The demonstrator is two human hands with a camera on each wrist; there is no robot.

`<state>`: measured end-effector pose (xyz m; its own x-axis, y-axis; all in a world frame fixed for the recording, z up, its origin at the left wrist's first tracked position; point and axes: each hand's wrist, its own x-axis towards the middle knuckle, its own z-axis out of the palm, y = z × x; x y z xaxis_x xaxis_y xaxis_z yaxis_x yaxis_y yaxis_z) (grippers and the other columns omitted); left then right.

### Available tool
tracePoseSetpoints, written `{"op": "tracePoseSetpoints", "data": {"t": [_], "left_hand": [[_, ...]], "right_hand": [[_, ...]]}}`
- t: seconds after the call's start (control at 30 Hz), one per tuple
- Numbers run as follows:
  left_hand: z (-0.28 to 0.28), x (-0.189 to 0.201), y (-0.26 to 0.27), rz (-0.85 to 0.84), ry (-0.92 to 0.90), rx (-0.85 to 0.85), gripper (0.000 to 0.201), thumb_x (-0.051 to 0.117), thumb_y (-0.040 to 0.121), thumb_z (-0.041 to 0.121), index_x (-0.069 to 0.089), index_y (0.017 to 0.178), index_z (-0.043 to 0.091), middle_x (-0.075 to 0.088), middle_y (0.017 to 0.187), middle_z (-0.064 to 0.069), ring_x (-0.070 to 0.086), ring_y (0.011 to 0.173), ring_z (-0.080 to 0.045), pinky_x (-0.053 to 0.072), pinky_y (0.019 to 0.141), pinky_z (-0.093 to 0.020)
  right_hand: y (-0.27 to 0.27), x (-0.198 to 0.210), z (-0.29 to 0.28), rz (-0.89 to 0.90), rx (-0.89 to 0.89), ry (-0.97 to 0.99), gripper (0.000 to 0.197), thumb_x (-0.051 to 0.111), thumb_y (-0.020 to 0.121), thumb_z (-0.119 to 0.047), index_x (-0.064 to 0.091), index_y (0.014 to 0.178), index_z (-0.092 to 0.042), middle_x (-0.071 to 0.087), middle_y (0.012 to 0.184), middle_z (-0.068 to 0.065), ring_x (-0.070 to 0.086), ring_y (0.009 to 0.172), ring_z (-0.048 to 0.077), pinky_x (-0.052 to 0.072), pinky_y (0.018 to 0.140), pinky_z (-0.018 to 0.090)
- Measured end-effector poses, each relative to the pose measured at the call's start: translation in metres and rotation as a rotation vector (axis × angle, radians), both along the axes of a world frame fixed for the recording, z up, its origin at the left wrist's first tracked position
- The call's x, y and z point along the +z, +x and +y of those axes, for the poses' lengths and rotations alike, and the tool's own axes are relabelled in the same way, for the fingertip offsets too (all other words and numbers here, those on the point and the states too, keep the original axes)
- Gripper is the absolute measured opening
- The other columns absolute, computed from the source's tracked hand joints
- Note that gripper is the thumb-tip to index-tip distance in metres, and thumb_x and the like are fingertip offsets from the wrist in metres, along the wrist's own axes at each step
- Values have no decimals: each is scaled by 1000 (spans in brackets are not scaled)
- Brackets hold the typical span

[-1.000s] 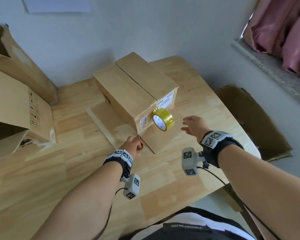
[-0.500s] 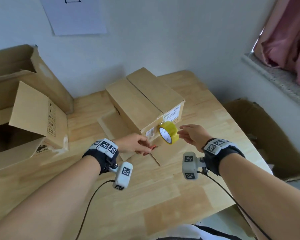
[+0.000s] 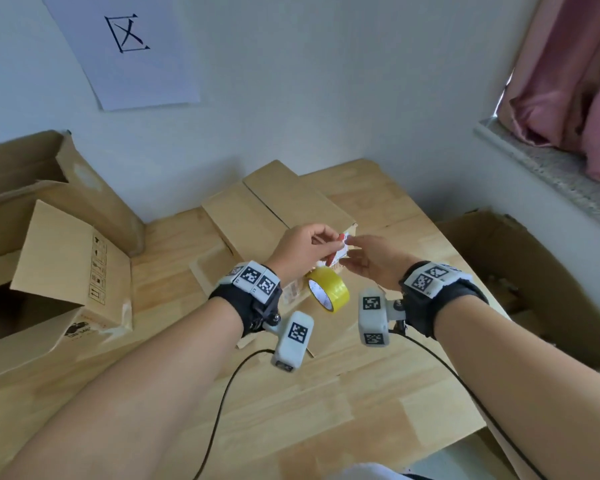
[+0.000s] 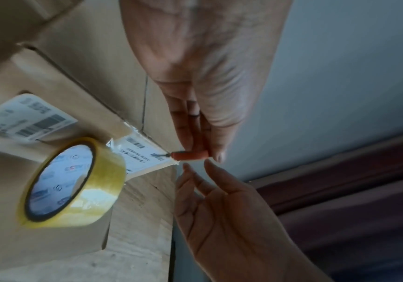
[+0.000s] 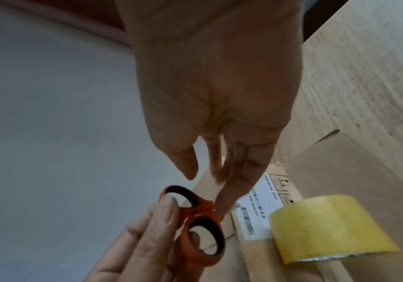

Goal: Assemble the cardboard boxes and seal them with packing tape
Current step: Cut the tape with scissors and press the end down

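Above the wooden table (image 3: 291, 427), near edge: left hand (image 3: 300, 251) pinching orange-handled scissors (image 5: 195, 221), blades hidden. Right hand (image 3: 373, 263), fingers loosely extended, fingertips (image 5: 222, 206) reaching the handle loops; contact unclear. Just beyond: yellow tape roll (image 3: 327, 292) hanging against the closed cardboard box (image 3: 257, 216), labels blurred. Far left: open box (image 3: 59, 271), partly cut off.

My head camera looks down over my wooden table (image 3: 343, 393); both wrist cameras peer close along my fingers, sharing the yellow tape roll (image 4: 72, 183) and orange scissors (image 5: 195, 225).
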<state>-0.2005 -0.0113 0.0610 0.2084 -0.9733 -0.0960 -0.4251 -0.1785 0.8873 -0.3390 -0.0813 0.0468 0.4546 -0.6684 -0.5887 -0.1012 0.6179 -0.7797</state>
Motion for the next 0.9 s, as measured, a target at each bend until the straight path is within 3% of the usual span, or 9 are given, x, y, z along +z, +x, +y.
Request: {"op": "tracePoseSetpoints", "data": {"t": [0.17, 0.3, 0.4, 0.5, 0.6, 0.67, 0.7, 0.77, 0.9], "left_hand": [[-17, 4, -3, -272, -120, -160, 7, 75, 80, 16, 69, 83, 15, 58, 86, 7, 56, 72, -5, 44, 72, -13], [-21, 2, 3, -240, -84, -245, 9, 77, 77, 14, 69, 79, 18, 57, 92, 5, 55, 76, -4, 44, 76, -12], [-22, -1, 7, -255, -10, -332, 9, 77, 77, 12, 71, 82, 16, 53, 93, 12, 55, 76, -2, 43, 76, -9], [-19, -5, 15, -205, 0, -295, 19, 73, 82, 17, 71, 100, 21, 52, 112, 10, 59, 86, -3, 45, 80, -9], [-15, -15, 34, -374, 82, -143, 44, 62, 91, 29, 52, 133, 23, 42, 142, 4, 50, 120, -9, 39, 101, -19], [-11, -30, 47, -666, 340, -206, 73, 56, 90, 48, 22, 150, 24, 9, 160, 0, 14, 145, -18, 15, 116, -41], [-8, -39, 52, -764, 461, -257, 88, 55, 87, 56, 5, 153, 27, -10, 160, 1, -4, 147, -20, 4, 115, -51], [-4, -55, 56, -859, 560, -323, 103, 55, 82, 63, -18, 148, 33, -31, 154, 1, -22, 143, -21, -6, 110, -62], [0, -64, 55, -931, 533, -370, 97, 49, 89, 56, -25, 146, 30, -34, 152, -5, -27, 142, -26, -7, 108, -66]], "right_hand": [[-7, -1, -8, -155, 121, 29, 22, 43, 99, -19, 64, 91, -15, 72, 78, -6, 67, 70, 5, 50, 64, 13], [-13, -14, -13, -59, 231, 13, 16, 56, 93, -29, 59, 79, -20, 45, 67, -2, 34, 57, 9, 29, 49, 18], [-13, -25, -14, -73, 203, 38, 21, 60, 91, -20, 71, 73, -21, 46, 62, -2, 34, 53, 8, 30, 42, 17], [-11, -26, -18, -124, 84, 62, 19, 58, 91, -8, 72, 79, -15, 49, 62, 0, 38, 48, 4, 32, 41, 12], [-11, -26, -26, -135, -59, 65, 14, 60, 89, -1, 67, 94, -13, 51, 70, 2, 42, 45, 2, 34, 40, 11], [-10, -26, -29, -110, -99, 23, 17, 60, 88, -2, 64, 101, -13, 54, 74, 3, 44, 43, 1, 34, 40, 10], [-8, -26, -29, -94, -111, -11, 19, 59, 89, -2, 63, 104, -14, 57, 77, 3, 45, 44, 0, 34, 41, 10], [-5, -24, -30, -16, -96, -126, 22, 57, 91, -3, 61, 109, -15, 64, 82, 2, 46, 52, 3, 34, 44, 10], [0, -23, -33, 263, 20, -483, 24, 54, 90, -8, 64, 106, -23, 70, 83, -6, 56, 68, 9, 41, 57, 16]]}}
